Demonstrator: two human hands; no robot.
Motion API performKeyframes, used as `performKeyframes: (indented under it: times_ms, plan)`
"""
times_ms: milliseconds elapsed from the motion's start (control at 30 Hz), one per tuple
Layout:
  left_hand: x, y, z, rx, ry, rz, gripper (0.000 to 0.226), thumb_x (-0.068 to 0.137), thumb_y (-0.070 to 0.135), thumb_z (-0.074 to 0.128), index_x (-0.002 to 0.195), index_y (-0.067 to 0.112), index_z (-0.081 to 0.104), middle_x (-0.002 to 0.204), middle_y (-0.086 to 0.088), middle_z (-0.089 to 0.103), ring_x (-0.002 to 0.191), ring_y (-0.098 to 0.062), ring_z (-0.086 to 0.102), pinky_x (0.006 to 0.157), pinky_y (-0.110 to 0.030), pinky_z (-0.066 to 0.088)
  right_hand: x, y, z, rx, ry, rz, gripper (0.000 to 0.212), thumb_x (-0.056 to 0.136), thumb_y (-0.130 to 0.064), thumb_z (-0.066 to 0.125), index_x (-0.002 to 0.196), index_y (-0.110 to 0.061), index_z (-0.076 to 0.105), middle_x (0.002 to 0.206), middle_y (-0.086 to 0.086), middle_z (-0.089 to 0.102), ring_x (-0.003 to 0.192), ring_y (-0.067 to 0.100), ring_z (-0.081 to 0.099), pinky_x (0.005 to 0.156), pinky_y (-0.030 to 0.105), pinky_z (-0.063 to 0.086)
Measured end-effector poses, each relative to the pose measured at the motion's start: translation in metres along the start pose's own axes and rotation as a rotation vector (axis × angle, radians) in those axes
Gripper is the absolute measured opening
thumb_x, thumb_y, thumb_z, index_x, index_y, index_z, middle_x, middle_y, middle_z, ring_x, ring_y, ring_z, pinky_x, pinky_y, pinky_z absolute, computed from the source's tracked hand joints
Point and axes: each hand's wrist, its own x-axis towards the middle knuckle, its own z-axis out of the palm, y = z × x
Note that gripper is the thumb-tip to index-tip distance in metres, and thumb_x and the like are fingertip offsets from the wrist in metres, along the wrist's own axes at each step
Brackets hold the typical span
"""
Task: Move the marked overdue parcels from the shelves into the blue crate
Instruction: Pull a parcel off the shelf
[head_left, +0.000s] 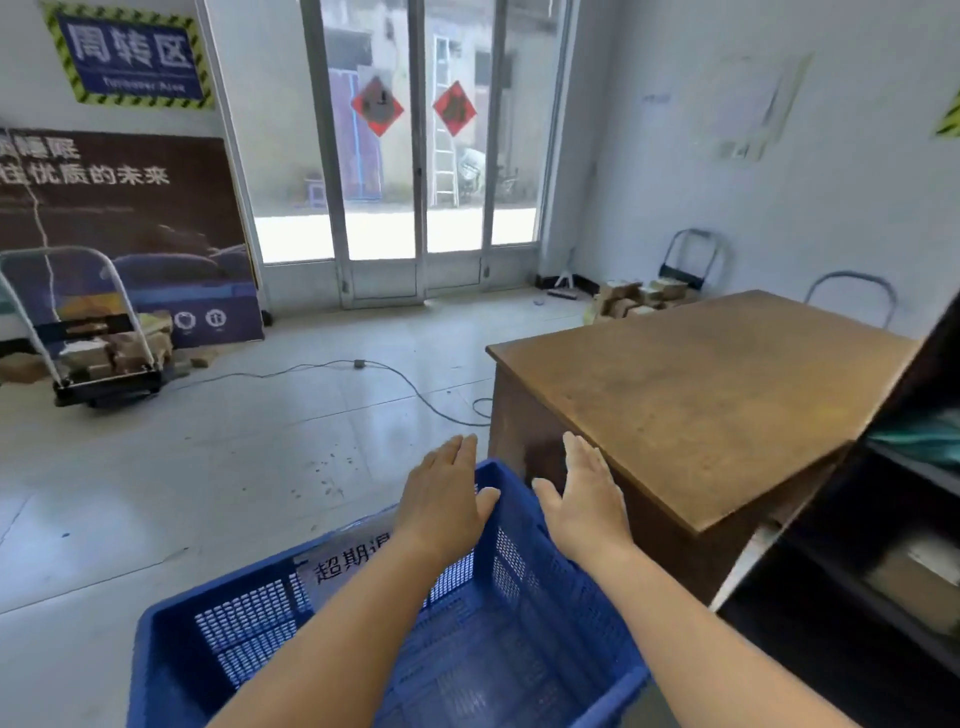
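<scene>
A blue crate (218, 629) with slotted walls and a white label on its far wall sits on the floor right below me; what I see of its inside holds nothing. My left hand (441, 493) hovers flat over the crate's far corner, fingers straight and holding nothing. My right hand (587, 499) is beside it, palm down, also holding nothing, just in front of the desk's side. A dark shelf unit (893, 545) stands at the right edge, with a brown parcel (914, 577) on a lower level and a teal bag (919, 434) above it.
A brown wooden desk (701, 395) stands right of the crate. A hand trolley (98, 343) loaded with boxes is at the left, more boxes (639, 299) and a trolley lie by the far wall. A cable (395, 379) crosses the tiled floor before glass doors (415, 156).
</scene>
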Motion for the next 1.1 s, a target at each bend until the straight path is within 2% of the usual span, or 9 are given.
performKeyframes:
  times_ms: [267,567,1100]
  plan:
    - [0.004,0.136,-0.009,-0.058,0.021,0.279,0.070,0.095,0.042,0.048,0.151,0.017,0.015,0.158,0.000,0.020,0.144,-0.020,0.019,0.118,-0.036,0.019,-0.035,0.065,-0.123,-0.029,0.215,0.139,0.069,0.098,-0.039,0.045,0.153,-0.020,0.009,0.161,-0.003,0.007,0.149,0.016,0.000,0.120,0.038,0.006]
    - [-0.006,0.313,0.021,-0.112,-0.028,0.505,0.071,0.095,0.043,0.048,0.152,0.022,0.013,0.158,0.003,0.017,0.145,-0.017,0.017,0.117,-0.036,0.018,-0.080,0.167,-0.256,-0.115,0.443,0.282,0.067,0.098,-0.040,0.044,0.153,-0.020,0.012,0.161,-0.003,0.010,0.148,0.016,0.003,0.119,0.039,0.010]
    - [-0.030,0.643,0.098,-0.259,-0.048,0.782,0.071,0.095,0.042,0.050,0.152,0.019,0.016,0.157,0.003,0.021,0.144,-0.017,0.019,0.117,-0.036,0.022,-0.144,0.385,-0.494,-0.204,0.673,0.427,0.066,0.097,-0.040,0.044,0.152,-0.019,0.015,0.160,-0.003,0.012,0.148,0.016,0.005,0.118,0.039,0.012]
